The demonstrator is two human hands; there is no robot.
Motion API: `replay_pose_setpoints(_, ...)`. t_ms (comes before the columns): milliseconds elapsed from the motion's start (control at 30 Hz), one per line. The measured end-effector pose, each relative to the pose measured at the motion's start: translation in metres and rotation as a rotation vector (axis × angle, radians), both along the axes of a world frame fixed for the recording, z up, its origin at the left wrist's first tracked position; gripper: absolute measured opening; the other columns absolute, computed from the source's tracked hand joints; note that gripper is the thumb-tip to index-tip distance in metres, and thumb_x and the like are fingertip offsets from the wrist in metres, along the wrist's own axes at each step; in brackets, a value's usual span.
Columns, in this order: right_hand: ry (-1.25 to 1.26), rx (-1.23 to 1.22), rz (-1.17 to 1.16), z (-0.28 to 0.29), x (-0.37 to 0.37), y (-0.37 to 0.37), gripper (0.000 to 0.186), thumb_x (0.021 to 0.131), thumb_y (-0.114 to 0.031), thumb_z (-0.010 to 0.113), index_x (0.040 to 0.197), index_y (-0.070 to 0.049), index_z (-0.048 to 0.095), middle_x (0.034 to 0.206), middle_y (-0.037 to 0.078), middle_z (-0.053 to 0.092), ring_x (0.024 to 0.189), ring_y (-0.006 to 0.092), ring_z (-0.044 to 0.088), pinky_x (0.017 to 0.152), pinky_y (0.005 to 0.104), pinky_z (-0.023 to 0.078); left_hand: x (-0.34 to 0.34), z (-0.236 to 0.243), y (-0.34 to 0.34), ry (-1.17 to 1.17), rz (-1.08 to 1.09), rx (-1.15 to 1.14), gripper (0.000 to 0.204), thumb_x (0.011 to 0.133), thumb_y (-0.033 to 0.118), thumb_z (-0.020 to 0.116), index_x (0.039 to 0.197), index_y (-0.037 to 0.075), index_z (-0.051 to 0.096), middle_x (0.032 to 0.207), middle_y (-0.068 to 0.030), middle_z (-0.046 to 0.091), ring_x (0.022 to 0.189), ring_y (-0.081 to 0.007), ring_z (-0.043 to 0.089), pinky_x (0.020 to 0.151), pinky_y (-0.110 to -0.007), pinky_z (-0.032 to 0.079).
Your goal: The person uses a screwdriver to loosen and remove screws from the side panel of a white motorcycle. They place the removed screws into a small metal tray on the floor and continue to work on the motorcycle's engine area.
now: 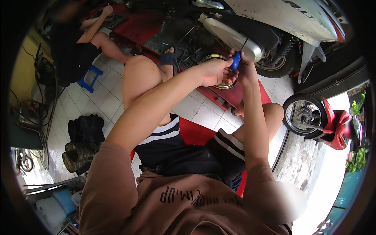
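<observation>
A screwdriver (235, 61) with a blue handle points up and away from me, its thin dark shaft in front of the pale side cover (231, 37) of a scooter. My left hand (216, 72) has its thumb and fingers closed on the handle. From the other side, my right hand (246, 69) has its fingers bent around the upper end of the handle, near the shaft. Part of the right hand's grip is hidden. Beneath my hands, a round pan with a gold-coloured rim (214, 85) sits on a red lift platform (227, 98), partly covered by my left hand.
The scooter's rear wheel (279, 66) stands at the far right. Left of me, another person in dark clothes sits on a blue stool (91, 78). A red motorcycle (333, 127) is parked on the right. Dark boots (76, 154) and a black cloth bundle (86, 129) lie at left on white tiles.
</observation>
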State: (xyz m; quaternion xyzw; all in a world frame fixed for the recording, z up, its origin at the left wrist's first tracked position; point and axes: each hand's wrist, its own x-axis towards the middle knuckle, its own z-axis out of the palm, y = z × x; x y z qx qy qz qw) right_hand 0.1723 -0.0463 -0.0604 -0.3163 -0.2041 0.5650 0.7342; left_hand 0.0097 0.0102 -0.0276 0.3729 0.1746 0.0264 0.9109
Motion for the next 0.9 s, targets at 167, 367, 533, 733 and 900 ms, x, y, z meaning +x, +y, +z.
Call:
replay_pose_setpoints(167, -0.022, -0.036, -0.003, 0.002, -0.003, -0.004, 0.037, 0.099, -0.026, 0.041, 0.117, 0.005, 0.050, 0.105, 0.014, 0.060, 0.095, 0.0243, 0.056, 0.089, 0.0362, 0.046, 0.005, -0.002, -0.005, 0.109, 0.154, 0.197, 0.025, 0.096, 0.026, 0.056, 0.093, 0.001, 0.056, 0.079, -0.0056, 0.055, 0.060, -0.0107, 0.047, 0.053, -0.020, 0.042)
replay_pose_setpoints(367, 0.009, -0.174, -0.180, -0.001, -0.007, 0.001, 0.025, 0.096, -0.025, 0.053, 0.099, 0.000, 0.053, 0.088, 0.012, 0.061, 0.081, 0.0238, 0.060, 0.079, 0.0350, 0.050, 0.002, -0.001, -0.010, 0.424, 0.426, 1.237, 0.039, 0.069, 0.032, 0.081, 0.072, -0.004, 0.067, 0.067, -0.0127, 0.067, 0.060, -0.0160, 0.065, 0.058, -0.029, 0.050)
replay_pose_setpoints(533, -0.014, -0.176, -0.138, -0.011, 0.004, 0.002, 0.019, 0.092, -0.023, 0.060, 0.093, -0.006, 0.055, 0.082, 0.007, 0.059, 0.078, 0.0184, 0.059, 0.075, 0.0336, 0.050, 0.000, -0.001, -0.008, 0.282, 0.554, 1.350, 0.032, 0.064, 0.022, 0.082, 0.074, -0.004, 0.066, 0.067, -0.0136, 0.067, 0.061, -0.0186, 0.066, 0.058, -0.030, 0.051)
replay_pose_setpoints(733, -0.029, -0.167, -0.171, -0.006, -0.006, 0.006, 0.017, 0.089, -0.022, 0.065, 0.088, -0.008, 0.056, 0.074, 0.000, 0.055, 0.070, 0.0145, 0.055, 0.071, 0.0305, 0.049, -0.005, 0.010, -0.011, 0.023, 0.702, 1.554, 0.017, 0.065, -0.005, 0.065, 0.078, -0.003, 0.054, 0.070, -0.0163, 0.062, 0.069, -0.0313, 0.062, 0.062, -0.040, 0.049)
replay_pose_setpoints(900, -0.064, -0.208, -0.190, 0.002, 0.005, 0.006, 0.020, 0.087, -0.023, 0.067, 0.092, -0.007, 0.058, 0.071, 0.000, 0.055, 0.070, 0.0150, 0.056, 0.069, 0.0281, 0.047, -0.002, 0.009, -0.014, -0.144, 0.687, 1.692, 0.022, 0.063, -0.012, 0.056, 0.081, -0.002, 0.049, 0.072, -0.0172, 0.056, 0.064, -0.0324, 0.057, 0.056, -0.041, 0.043)
